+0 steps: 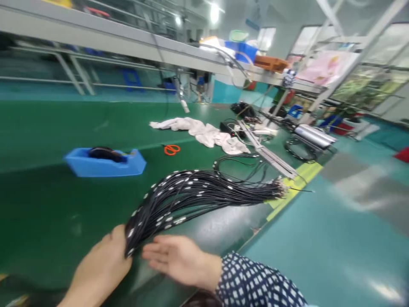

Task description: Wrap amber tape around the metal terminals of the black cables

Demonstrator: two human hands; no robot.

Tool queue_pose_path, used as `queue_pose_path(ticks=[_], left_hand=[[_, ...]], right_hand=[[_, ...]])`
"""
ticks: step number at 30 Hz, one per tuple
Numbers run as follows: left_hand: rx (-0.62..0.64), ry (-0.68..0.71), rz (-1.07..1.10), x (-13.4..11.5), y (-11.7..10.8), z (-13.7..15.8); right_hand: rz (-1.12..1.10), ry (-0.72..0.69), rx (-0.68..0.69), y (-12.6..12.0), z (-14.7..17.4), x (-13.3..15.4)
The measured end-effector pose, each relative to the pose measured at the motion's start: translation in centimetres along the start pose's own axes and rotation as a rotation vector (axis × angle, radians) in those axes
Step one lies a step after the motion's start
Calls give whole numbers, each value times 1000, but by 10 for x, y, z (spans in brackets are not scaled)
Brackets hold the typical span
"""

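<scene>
A thick bundle of black cables [191, 187] with small white labels arcs across the green table. My left hand [104, 260] is closed around its near end. Fingers stretched out and palm turned toward the bundle, my right hand [179, 258] is just beside the cables and holds nothing. The far ends of the cables, with small pale tips, lie by yellow tape [297, 185] at the table edge. Behind the bundle are a blue tape dispenser [105, 166] with a dark roll and orange-handled scissors [171, 149].
A crumpled white cloth [204, 132] lies farther back on the green table [38, 200]. Beyond the cables are a slotted grey strip [271, 160], a silver cylindrical device [315, 136] and loose black cables. A raised shelf [128, 47] runs along the back. The table edge drops to floor at right.
</scene>
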State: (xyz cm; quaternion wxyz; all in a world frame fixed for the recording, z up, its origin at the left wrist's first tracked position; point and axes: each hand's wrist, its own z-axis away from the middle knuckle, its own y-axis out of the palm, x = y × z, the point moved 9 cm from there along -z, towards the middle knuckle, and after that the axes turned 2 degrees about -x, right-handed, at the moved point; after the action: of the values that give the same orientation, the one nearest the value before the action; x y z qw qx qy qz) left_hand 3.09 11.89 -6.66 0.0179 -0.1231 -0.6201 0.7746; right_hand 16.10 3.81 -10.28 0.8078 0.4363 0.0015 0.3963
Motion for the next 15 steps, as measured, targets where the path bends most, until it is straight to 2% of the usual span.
queue_pose_path(ticks=[4, 7, 11, 13, 14, 15], left_hand=[[77, -49, 100, -6, -11, 12], [102, -16, 344, -12, -19, 31], [35, 33, 640, -20, -38, 60], [38, 141, 764, -32, -46, 78], [97, 289, 829, -46, -49, 88], [106, 336, 836, -49, -51, 96]], right_hand=[[35, -8, 101, 4, 8, 8], [-10, 19, 179, 8, 7, 11], [-39, -49, 211, 18, 0, 18], [-68, -127, 122, 20, -4, 21], [-84, -152, 20, 18, -7, 20], [-91, -177, -140, 12, -9, 18]])
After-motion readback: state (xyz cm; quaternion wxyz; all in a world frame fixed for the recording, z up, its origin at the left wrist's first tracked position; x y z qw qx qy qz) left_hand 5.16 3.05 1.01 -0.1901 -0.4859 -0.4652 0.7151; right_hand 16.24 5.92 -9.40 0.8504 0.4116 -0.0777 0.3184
